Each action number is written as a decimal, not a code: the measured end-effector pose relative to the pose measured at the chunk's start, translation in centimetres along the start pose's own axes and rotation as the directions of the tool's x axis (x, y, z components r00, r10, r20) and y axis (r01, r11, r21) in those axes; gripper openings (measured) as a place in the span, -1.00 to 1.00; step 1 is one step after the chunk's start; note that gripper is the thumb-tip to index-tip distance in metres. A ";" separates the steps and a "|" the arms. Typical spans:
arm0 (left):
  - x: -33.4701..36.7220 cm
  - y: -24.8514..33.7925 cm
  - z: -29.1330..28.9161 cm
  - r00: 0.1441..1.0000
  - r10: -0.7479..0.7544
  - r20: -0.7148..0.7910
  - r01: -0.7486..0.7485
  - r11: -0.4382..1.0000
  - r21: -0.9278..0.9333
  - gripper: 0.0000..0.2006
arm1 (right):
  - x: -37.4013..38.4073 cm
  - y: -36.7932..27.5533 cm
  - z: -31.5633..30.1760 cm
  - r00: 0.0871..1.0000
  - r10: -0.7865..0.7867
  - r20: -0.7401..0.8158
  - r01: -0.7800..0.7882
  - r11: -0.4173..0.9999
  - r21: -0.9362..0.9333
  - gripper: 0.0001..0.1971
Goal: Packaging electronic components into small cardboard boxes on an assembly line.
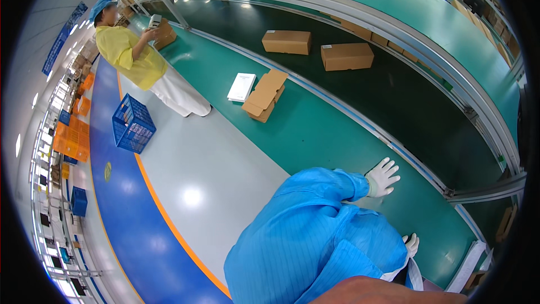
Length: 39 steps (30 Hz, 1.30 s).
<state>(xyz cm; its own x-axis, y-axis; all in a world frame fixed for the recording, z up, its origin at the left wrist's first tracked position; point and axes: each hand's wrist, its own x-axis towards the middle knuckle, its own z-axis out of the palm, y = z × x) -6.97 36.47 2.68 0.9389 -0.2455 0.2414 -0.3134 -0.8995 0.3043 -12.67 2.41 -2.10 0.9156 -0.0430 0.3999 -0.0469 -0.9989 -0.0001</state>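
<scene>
Leaning over the green bench (315,135). Left hand (383,178) spread wide, just short of the metal rail (344,107). Right hand (413,245) also this side of the rail, partly hidden; cannot tell its hold. Opened carton (264,97) this side too, farther left along the rail; open bench surface alongside. Closed cartons (347,57) beyond the rail.

One left hand (383,178) and one right hand (412,245) – two gloved hands in all – are at one green worktop (332,135), which bears one open carton (264,95) and one white block (242,86). Two closed boxes (287,42) lie beyond. One co-worker (132,59) stands near one blue crate (133,124).
</scene>
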 end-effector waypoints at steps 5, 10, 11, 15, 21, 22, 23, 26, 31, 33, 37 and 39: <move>0.1 0.1 0.1 0.994 -0.038 0.104 0.038 0.999 -0.001 -0.46 | -0.1 -0.1 -0.2 0.999 -0.018 0.035 0.018 1.000 -0.001 -0.62; 0.0 0.2 0.9 0.991 -0.040 0.127 0.039 0.999 0.015 -0.46 | -0.2 0.3 -0.1 1.000 -0.015 0.026 0.015 1.000 -0.013 -0.62; 0.2 0.0 2.0 1.000 -0.004 0.011 0.004 1.000 0.005 -0.46 | -0.2 0.9 0.2 0.999 -0.050 -0.010 0.050 0.999 0.006 -0.62; 0.8 1.1 -1.8 0.990 0.126 -0.057 -0.129 0.990 -0.051 -0.53 | -0.1 -1.6 -5.3 0.996 -0.024 0.090 0.009 0.985 0.170 -0.62; 0.8 0.3 -1.3 0.985 0.139 -0.099 -0.138 0.990 0.014 -0.56 | 1.6 -3.5 -7.8 1.000 0.012 -0.027 -0.001 0.933 0.359 -0.66; 0.6 0.4 -1.3 0.990 0.125 -0.061 -0.121 0.991 0.062 -0.56 | 1.3 -3.2 -7.2 1.000 0.016 0.000 -0.015 0.924 0.382 -0.65; 0.6 0.1 -0.8 0.990 0.129 -0.062 -0.122 0.987 0.102 -0.56 | 1.6 -3.1 -7.0 1.000 0.001 0.000 -0.001 0.921 0.389 -0.66; 0.6 0.7 1.3 0.994 0.093 -0.051 -0.087 0.990 0.115 -0.52 | 1.9 -2.0 -6.8 1.000 0.000 0.018 -0.008 0.883 0.470 -0.65; 3.9 9.0 3.0 0.963 0.269 0.013 -0.269 0.960 0.075 -0.46 | 5.7 3.0 -5.1 0.956 0.209 0.205 -0.292 0.709 0.642 -0.75; 5.2 12.9 4.3 0.931 0.358 0.076 -0.360 0.933 0.012 -0.45 | 9.2 5.3 -4.3 0.868 0.430 0.249 -0.432 0.407 0.805 -0.72; 9.0 20.3 7.9 0.851 0.491 0.185 -0.478 0.871 -0.112 -0.46 | 19.2 14.0 -3.0 0.808 0.554 0.198 -0.460 0.386 0.800 -0.72; 11.5 23.8 10.0 0.829 0.526 0.193 -0.507 0.851 -0.138 -0.47 | 24.6 19.1 -1.7 0.796 0.590 0.131 -0.433 0.405 0.805 -0.72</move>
<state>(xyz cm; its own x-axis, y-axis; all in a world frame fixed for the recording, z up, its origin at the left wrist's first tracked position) -2.21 8.59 3.52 0.6407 -0.7459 0.1822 -0.7626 -0.5907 0.2636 8.29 -17.71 9.28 0.7538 -0.6265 0.1982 -0.0935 -0.4008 -0.9114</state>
